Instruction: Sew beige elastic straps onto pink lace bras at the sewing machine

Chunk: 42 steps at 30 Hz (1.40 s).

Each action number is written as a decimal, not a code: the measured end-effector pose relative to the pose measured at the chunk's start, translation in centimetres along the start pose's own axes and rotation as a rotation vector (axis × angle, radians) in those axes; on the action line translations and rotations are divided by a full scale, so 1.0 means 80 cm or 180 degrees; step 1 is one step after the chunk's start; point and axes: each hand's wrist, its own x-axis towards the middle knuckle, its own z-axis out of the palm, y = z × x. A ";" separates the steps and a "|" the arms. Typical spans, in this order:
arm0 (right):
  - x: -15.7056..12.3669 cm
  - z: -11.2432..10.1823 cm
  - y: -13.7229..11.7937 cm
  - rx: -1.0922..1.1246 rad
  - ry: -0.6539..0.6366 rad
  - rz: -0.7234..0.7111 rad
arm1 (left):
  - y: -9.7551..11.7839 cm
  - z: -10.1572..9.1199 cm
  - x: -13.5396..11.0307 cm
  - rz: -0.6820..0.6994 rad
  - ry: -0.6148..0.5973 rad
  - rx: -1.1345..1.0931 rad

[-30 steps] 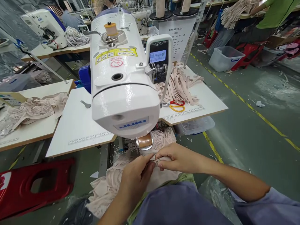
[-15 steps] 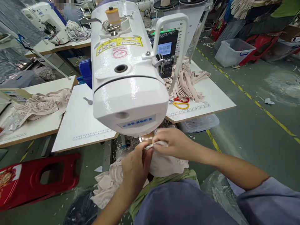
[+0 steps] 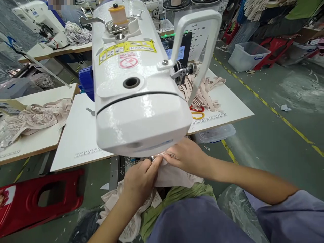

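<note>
A white sewing machine (image 3: 141, 125) fills the middle of the view, its head hiding the needle area. Just below it, both hands grip a pale beige garment piece (image 3: 172, 175). My left hand (image 3: 141, 179) pinches its edge between thumb and fingers. Close beside it, my right hand (image 3: 186, 157) is closed on the same fabric, its fingertips partly under the machine head. The fabric hangs down over a green cloth (image 3: 177, 199) on my lap. More beige lace-trimmed fabric (image 3: 130, 229) hangs below my left hand, with a white label (image 3: 156, 199) showing.
On the right tabletop (image 3: 235, 104) lie beige strips (image 3: 199, 91) and red-yellow scissors (image 3: 197, 113). Beige garments (image 3: 48, 116) lie on the left table. A red plastic stool (image 3: 63, 199) stands at lower left. A clear bin (image 3: 248, 57) sits on the floor.
The machine head appears larger and lower as my view has shifted closer. Both hands have moved the fabric edge slightly further under the head; the label has come into sight.
</note>
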 end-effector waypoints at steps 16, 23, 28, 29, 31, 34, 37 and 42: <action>-0.051 0.059 -0.003 0.1252 0.0825 0.0831 | -0.036 -0.001 0.016 0.0715 -0.0010 -0.0200; -0.038 0.045 0.005 0.1134 0.0805 0.0744 | 0.010 -0.012 0.017 0.0046 -0.0145 0.0068; -0.013 0.032 0.020 0.1298 0.0657 0.0727 | 0.029 -0.014 0.024 -0.0248 -0.0135 0.0203; -0.008 0.030 0.023 0.1375 0.0572 0.0728 | 0.031 -0.013 0.025 -0.0301 -0.0139 0.0234; 0.000 0.026 0.029 0.1548 0.0464 0.0671 | 0.032 -0.012 0.024 -0.0380 -0.0169 0.0285; 0.010 0.020 0.035 0.1692 0.0346 0.0574 | 0.032 -0.007 0.020 -0.0423 -0.0265 0.0331; 0.018 0.016 0.039 0.1727 0.0243 0.0513 | 0.033 -0.002 0.017 -0.0491 -0.0333 0.0394; 0.021 0.016 0.040 0.2062 0.0143 0.0567 | 0.035 0.001 0.013 -0.0503 -0.0289 0.0403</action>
